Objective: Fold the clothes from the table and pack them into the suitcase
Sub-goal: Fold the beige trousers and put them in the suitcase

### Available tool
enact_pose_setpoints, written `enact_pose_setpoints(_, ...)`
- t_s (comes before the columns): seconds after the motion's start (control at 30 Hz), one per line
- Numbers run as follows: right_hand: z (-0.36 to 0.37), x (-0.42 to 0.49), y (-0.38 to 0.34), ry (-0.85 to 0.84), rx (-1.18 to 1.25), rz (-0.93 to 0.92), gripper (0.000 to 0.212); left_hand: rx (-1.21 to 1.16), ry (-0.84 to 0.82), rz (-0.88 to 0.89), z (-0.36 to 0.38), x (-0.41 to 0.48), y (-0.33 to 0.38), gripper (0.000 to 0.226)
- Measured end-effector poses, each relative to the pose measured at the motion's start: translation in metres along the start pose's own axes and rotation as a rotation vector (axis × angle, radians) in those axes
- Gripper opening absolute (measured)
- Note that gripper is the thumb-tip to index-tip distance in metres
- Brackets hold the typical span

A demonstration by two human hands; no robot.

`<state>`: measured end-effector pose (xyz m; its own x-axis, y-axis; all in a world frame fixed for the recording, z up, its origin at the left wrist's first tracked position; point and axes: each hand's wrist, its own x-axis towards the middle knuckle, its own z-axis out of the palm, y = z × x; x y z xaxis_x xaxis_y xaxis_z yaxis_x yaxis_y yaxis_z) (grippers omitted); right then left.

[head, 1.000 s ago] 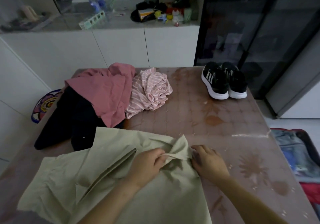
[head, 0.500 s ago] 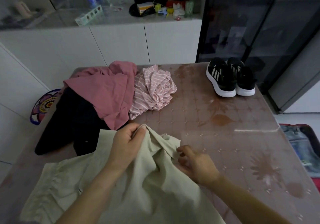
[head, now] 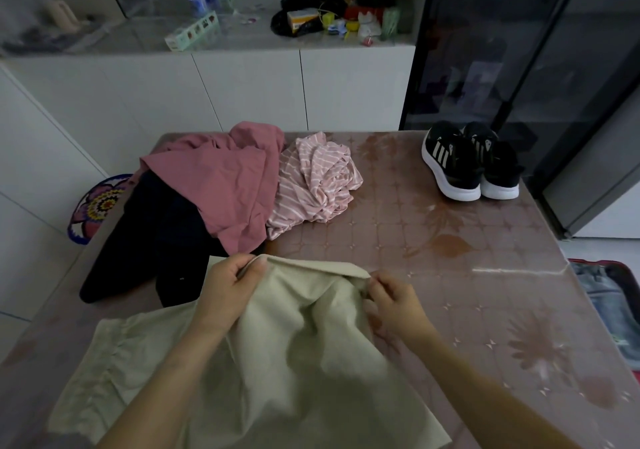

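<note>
Table [head: 450, 275], beige garment [head: 304, 362], far edge crosswise, left hand [head: 228, 289], right hand [head: 394, 303] pinching

The one camera rides on my head and faces forward and down, looking along my forearms to the table [head: 450, 292]. It sits close to my work: my left hand [head: 227, 289] and right hand [head: 394, 304] lie low in the middle, and the beige cloth [head: 311, 362] runs off the bottom edge. The wide lens takes in the table's far end with the shoes [head: 467, 164] and the white cabinet [head: 242, 91] beyond, near the top. At the right edge the suitcase [head: 616, 265] is cut off by the frame.
</note>
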<state>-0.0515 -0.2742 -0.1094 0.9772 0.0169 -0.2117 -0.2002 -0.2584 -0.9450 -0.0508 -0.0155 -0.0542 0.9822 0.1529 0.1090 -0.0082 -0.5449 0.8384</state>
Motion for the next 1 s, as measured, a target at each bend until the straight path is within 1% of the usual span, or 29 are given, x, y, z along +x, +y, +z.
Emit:
enact_pose_setpoints(0.03,-0.005,0.002,-0.007,-0.022,0.078,0.026,0.027,-0.013,-0.023,-0.003,-0.003,0.000,-0.001,0.039)
enact_pose_setpoints(0.1,-0.017,0.008,-0.025,-0.112,0.075,-0.013,0.030,-0.029,-0.063,-0.001,-0.009,0.000,0.000,0.028)
enact_pose_setpoints(0.13,-0.023,0.012,-0.037,-0.182,0.048,-0.050,0.032,-0.036,-0.073,-0.010,-0.011,0.001,-0.001,0.027)
enact_pose_setpoints(0.2,-0.032,0.025,-0.057,-0.327,-0.032,-0.079,0.035,-0.058,-0.091,-0.026,-0.016,0.002,-0.008,0.034)
enact_pose_setpoints(0.27,-0.036,0.042,-0.069,-0.439,-0.128,-0.094,0.044,-0.048,-0.122,-0.052,-0.018,0.003,-0.012,0.041)
enact_pose_setpoints(0.3,-0.038,0.050,-0.071,-0.486,-0.153,-0.080,0.046,-0.033,-0.134,-0.071,-0.017,0.004,-0.014,0.036)
enact_pose_setpoints(0.33,-0.038,0.058,-0.071,-0.529,-0.171,-0.053,0.044,-0.019,-0.140,-0.088,-0.017,0.004,-0.015,0.033)
enact_pose_setpoints(0.37,-0.038,0.066,-0.066,-0.550,-0.231,-0.034,0.037,0.000,-0.130,-0.107,-0.016,0.004,-0.017,0.038)
enact_pose_setpoints(0.4,-0.038,0.072,-0.059,-0.550,-0.334,-0.032,0.025,0.011,-0.109,-0.126,-0.016,0.005,-0.019,0.041)
enact_pose_setpoints(0.47,-0.036,0.079,-0.040,-0.472,-0.651,-0.050,0.007,0.034,-0.083,-0.150,-0.017,0.006,-0.026,0.038)
enact_pose_setpoints(0.5,-0.035,0.080,-0.031,-0.431,-0.786,-0.058,0.007,0.035,-0.089,-0.159,-0.017,0.005,-0.027,0.037)
enact_pose_setpoints(0.57,-0.032,0.084,-0.022,-0.415,-0.912,-0.062,0.021,0.045,-0.121,-0.165,-0.016,0.004,-0.028,0.037)
enact_pose_setpoints(0.6,-0.030,0.086,-0.022,-0.439,-0.922,-0.086,0.023,0.040,-0.134,-0.169,-0.015,0.003,-0.029,0.037)
enact_pose_setpoints(0.63,-0.029,0.087,-0.027,-0.446,-0.868,-0.125,0.024,0.035,-0.146,-0.165,-0.015,0.004,-0.029,0.038)
enact_pose_setpoints(0.67,-0.027,0.090,-0.032,-0.404,-0.756,-0.175,0.022,0.043,-0.155,-0.163,-0.015,0.004,-0.026,0.038)
enact_pose_setpoints(0.7,-0.025,0.092,-0.039,-0.295,-0.595,-0.214,0.021,0.038,-0.161,-0.158,-0.015,0.005,-0.027,0.038)
enact_pose_setpoints(0.73,-0.026,0.093,-0.047,-0.146,-0.437,-0.209,0.021,0.034,-0.155,-0.164,-0.014,0.006,-0.027,0.039)
enact_pose_setpoints(0.77,-0.028,0.094,-0.052,-0.017,-0.343,-0.168,0.022,0.025,-0.138,-0.177,-0.013,0.007,-0.028,0.038)
enact_pose_setpoints(0.8,-0.028,0.094,-0.054,0.050,-0.309,-0.114,0.022,0.018,-0.115,-0.194,-0.012,0.007,-0.026,0.035)
enact_pose_setpoints(0.83,-0.029,0.091,-0.052,0.064,-0.354,-0.079,0.024,0.007,-0.089,-0.202,-0.010,0.007,-0.026,0.029)
enact_pose_setpoints(0.87,-0.029,0.086,-0.048,0.037,-0.420,-0.056,0.027,0.014,-0.065,-0.203,-0.010,0.006,-0.025,0.024)
enact_pose_setpoints(0.9,-0.028,0.078,-0.043,0.000,-0.487,-0.071,0.030,0.026,-0.041,-0.197,-0.010,0.007,-0.026,0.020)
enact_pose_setpoints(0.97,-0.023,0.051,-0.034,-0.027,-0.568,-0.146,0.033,0.061,-0.018,-0.212,-0.012,0.006,-0.034,0.006)
enact_pose_setpoints(1.0,-0.020,0.032,-0.027,-0.025,-0.595,-0.207,0.034,0.069,-0.024,-0.247,-0.013,0.005,-0.038,0.008)
